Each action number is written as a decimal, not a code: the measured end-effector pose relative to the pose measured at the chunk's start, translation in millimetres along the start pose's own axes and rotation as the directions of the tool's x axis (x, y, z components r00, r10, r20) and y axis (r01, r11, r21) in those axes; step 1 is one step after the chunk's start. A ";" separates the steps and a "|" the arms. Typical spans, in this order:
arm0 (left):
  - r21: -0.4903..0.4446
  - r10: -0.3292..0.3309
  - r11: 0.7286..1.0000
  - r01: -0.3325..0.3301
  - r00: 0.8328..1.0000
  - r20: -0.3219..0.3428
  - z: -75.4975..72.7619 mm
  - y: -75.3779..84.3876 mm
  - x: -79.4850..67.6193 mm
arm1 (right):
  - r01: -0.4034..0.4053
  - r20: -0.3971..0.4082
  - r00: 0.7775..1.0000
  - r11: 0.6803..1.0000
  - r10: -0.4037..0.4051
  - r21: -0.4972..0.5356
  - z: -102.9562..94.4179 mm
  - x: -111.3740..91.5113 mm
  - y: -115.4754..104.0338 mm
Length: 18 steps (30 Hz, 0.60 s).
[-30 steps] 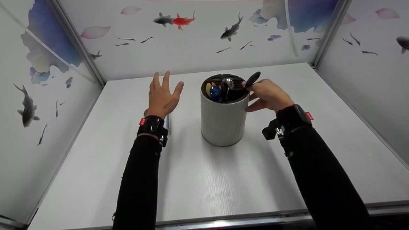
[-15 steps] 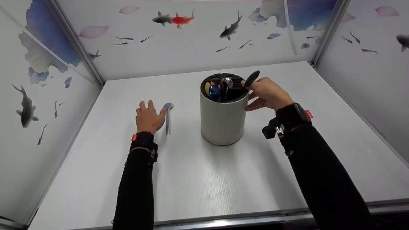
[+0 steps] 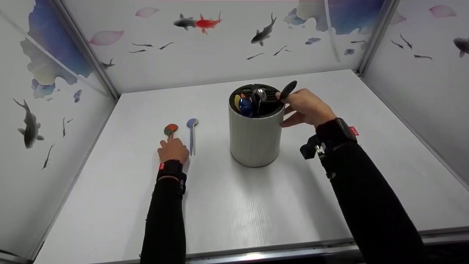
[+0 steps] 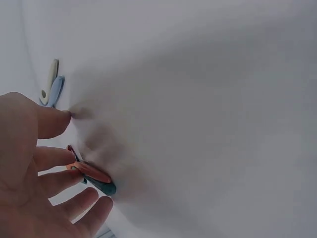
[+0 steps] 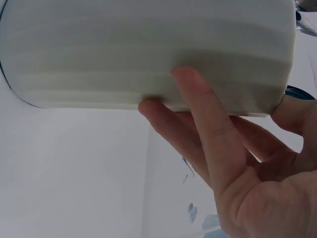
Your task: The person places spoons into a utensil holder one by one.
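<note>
At the far left, a wall panel point(image 3: 73, 121) printed with a grey fish rises beside the white worktop point(image 3: 121, 205). Next comes the left hand point(image 3: 173, 150), palm down, its fingers parted and its thumb held away from them, grasping nothing. Just past its fingertips are the heads of 2 spoons on the worktop, a green spoon point(image 3: 167, 131) and an orange spoon point(image 3: 172, 127); whether a finger touches a handle I cannot tell. To the right, near the thumb, 2 more lie side by side: a blue spoon point(image 3: 191, 141) and a pale spoon point(image 3: 194, 143). Farther right, the ribbed canister point(image 3: 254, 139) stands upright, holding yellow point(image 3: 237, 102), blue point(image 3: 246, 105) and silver point(image 3: 260, 94) utensils. The right hand point(image 3: 307, 106) grips its right side, thumb at the rim by a black handle point(image 3: 289, 89), other fingertips against the outer wall.
</note>
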<state>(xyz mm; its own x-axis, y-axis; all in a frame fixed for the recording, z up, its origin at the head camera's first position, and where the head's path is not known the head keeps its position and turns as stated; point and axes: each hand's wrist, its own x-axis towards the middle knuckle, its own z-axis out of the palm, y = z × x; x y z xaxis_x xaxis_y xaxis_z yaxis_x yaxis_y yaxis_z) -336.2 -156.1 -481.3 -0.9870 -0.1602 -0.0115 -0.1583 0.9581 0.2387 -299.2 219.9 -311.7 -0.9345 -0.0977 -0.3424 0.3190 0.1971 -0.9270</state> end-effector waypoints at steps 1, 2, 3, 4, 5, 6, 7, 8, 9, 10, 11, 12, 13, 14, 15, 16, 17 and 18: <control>0.028 0.010 1.000 -0.009 1.000 -0.012 0.8 0.8 -0.3 | 0.002 0.001 1.000 1.000 -0.002 0.000 0.1 -0.1 0.0; 0.056 0.027 0.998 -0.025 0.999 -0.029 1.0 1.5 -0.4 | 0.004 0.002 1.000 1.000 -0.004 -0.002 0.1 -0.2 0.1; 0.088 0.044 0.995 -0.040 0.998 -0.042 1.4 2.0 -0.1 | 0.005 -0.001 1.000 1.000 -0.005 -0.007 0.4 -0.6 0.1; 0.123 0.065 0.991 -0.058 0.996 -0.057 1.1 2.7 -0.5 | 0.005 -0.002 1.000 1.000 -0.005 -0.010 0.4 -0.5 0.3; 0.153 0.083 0.986 -0.071 0.994 -0.071 0.7 3.4 -0.9 | 0.005 -0.002 1.000 1.000 -0.005 -0.012 0.4 -0.3 0.3; 0.180 0.100 0.980 -0.084 0.992 -0.081 0.1 4.2 -1.5 | 0.006 0.000 1.000 1.000 -0.006 -0.014 0.4 -0.2 0.2; 0.198 0.114 0.976 -0.094 0.989 -0.093 -0.4 5.0 -2.3 | 0.006 0.001 1.000 1.000 -0.006 -0.016 0.4 -0.1 0.1; 0.209 0.125 0.973 -0.102 0.987 -0.101 -0.7 5.8 -2.9 | 0.006 0.001 1.000 1.000 -0.006 -0.018 0.2 0.0 0.0; 0.212 0.132 0.971 -0.107 0.985 -0.110 -0.8 6.5 -3.6 | 0.006 0.000 1.000 1.000 -0.006 -0.018 0.1 0.0 -0.1; 0.208 0.137 0.972 -0.109 0.983 -0.124 -1.0 7.5 -4.2 | 0.007 0.001 1.000 1.000 -0.007 -0.016 0.0 0.2 -0.4; 0.197 0.135 0.975 -0.107 0.982 -0.134 -0.9 8.5 -4.6 | 0.007 0.001 1.000 1.000 -0.007 -0.015 -0.1 0.4 -0.4; 0.180 0.131 0.978 -0.104 0.981 -0.145 -0.5 9.3 -4.6 | 0.007 0.001 1.000 1.000 -0.007 -0.013 -0.2 0.4 -0.4; 0.162 0.124 0.982 -0.098 0.980 -0.154 0.1 10.1 -4.5 | 0.006 -0.002 1.000 1.000 -0.006 -0.013 -0.5 0.7 -0.2; 0.146 0.111 0.985 -0.089 0.981 -0.156 0.6 10.9 -4.2 | 0.005 -0.005 1.000 1.000 -0.005 -0.011 -0.5 0.8 0.1; 0.126 0.097 0.989 -0.077 0.983 -0.156 1.2 11.5 -3.7 | 0.004 -0.006 1.000 1.000 -0.005 -0.012 -0.6 0.9 0.5; 0.109 0.080 0.992 -0.064 0.985 -0.152 1.9 11.9 -3.2 | 0.002 -0.008 1.000 1.000 -0.002 -0.013 -0.6 1.0 1.0; 0.092 0.059 0.995 -0.046 0.989 -0.139 2.5 12.0 -2.8 | 0.000 -0.009 1.000 1.000 -0.001 -0.013 -0.4 0.9 1.5; 0.080 0.039 0.996 -0.030 0.992 -0.122 3.1 11.8 -2.4 | 0.000 -0.009 1.000 1.000 0.000 -0.012 -0.3 1.0 1.9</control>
<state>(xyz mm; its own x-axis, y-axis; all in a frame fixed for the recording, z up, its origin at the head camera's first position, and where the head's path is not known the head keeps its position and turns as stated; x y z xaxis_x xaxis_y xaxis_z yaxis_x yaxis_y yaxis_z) -335.8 -143.7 -481.4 -0.9818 -0.1501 0.1168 -0.1305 0.9784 0.1604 -299.6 220.5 -313.8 -0.9358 -0.0889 -0.3411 0.3172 0.2093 -0.9250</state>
